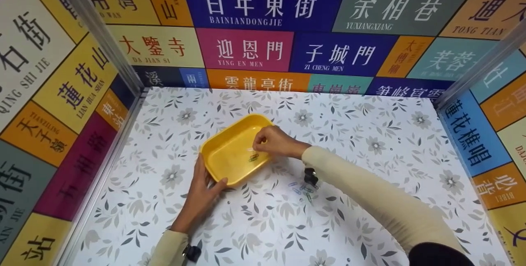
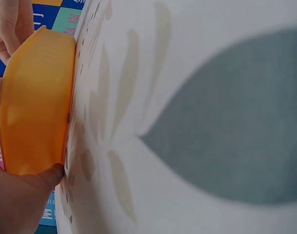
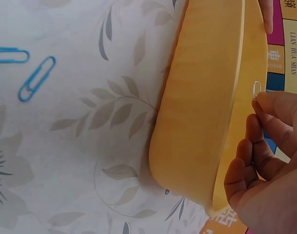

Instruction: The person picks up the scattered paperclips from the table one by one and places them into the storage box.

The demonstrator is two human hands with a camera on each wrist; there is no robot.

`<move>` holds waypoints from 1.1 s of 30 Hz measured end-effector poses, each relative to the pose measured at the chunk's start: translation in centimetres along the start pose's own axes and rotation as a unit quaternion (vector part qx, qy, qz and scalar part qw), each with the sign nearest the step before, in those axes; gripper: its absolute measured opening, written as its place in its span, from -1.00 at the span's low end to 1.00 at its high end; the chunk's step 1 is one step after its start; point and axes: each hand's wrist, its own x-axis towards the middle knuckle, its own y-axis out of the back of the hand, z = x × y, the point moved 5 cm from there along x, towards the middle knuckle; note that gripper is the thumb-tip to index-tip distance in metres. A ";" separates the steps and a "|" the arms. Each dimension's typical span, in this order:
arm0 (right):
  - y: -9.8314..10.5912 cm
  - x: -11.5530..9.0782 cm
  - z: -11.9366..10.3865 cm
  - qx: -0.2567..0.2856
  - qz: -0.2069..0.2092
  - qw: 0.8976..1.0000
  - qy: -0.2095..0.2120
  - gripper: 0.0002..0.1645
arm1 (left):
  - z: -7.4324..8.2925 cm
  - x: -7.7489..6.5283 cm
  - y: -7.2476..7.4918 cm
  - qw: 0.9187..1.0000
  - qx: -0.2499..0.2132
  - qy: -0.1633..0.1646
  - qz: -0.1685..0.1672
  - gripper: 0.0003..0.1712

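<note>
A yellow plastic tray (image 1: 234, 165) sits at an angle on the tabletop. At its near left corner my left hand (image 1: 201, 190) holds it, fingers along the left side and thumb against the front wall (image 2: 36, 107). Over the tray's right side is my right hand (image 1: 280, 142). Its thumb and forefinger pinch a white paper clip (image 3: 257, 89) above the rim, while the other fingers curl in. A few paper clips (image 1: 253, 157), some of them green, lie on the tray floor below this hand.
Several loose paper clips (image 1: 302, 188), blue and green ones among them, lie on the floral tabletop (image 1: 349, 216) near the right forearm. Panels with street names (image 1: 252, 50) stand behind the table and along both sides. Small black cameras sit at both wrists.
</note>
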 end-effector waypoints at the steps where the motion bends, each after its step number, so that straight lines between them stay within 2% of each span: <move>1: 0.0 0.2 0.1 -0.001 -0.003 1.000 -0.004 -0.89 | 0.0 0.0 0.0 1.000 -0.001 0.001 0.000 0.34; 10: 0.0 1.7 0.5 -0.006 -0.026 0.999 -0.019 -0.88 | -0.1 0.0 -0.1 1.000 -0.014 0.015 -0.003 0.35; 15: 0.1 2.3 0.7 -0.002 -0.033 0.999 -0.020 -0.88 | 0.0 -0.1 0.0 1.000 -0.005 0.004 -0.006 0.34; 22: -0.2 3.1 0.7 -0.026 -0.048 0.998 -0.002 -0.88 | -0.1 0.0 0.1 1.000 0.016 -0.016 -0.007 0.32; 33: -1.1 3.8 0.8 -0.047 -0.060 0.997 0.002 -0.88 | -0.3 0.0 0.2 1.000 0.018 0.002 -0.003 0.33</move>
